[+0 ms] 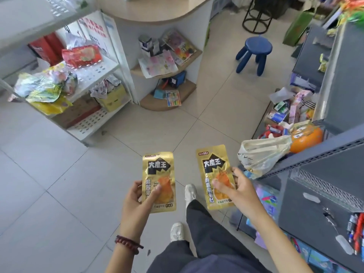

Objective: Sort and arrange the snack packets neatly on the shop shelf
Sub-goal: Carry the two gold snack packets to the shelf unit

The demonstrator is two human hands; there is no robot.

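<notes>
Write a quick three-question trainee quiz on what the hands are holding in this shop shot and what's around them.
1. True or false: the left hand holds the left gold packet and the right hand holds the right gold packet, both printed side up.
2. What stands on the tiled floor beyond the packets? A) a red bucket B) a blue stool C) a green crate
3. Fill in: the bead bracelet is worn on the ___ wrist.

Key: 1 true; 2 B; 3 left.

Tiled flr, blue stool, curved ctr, wht rack
</notes>
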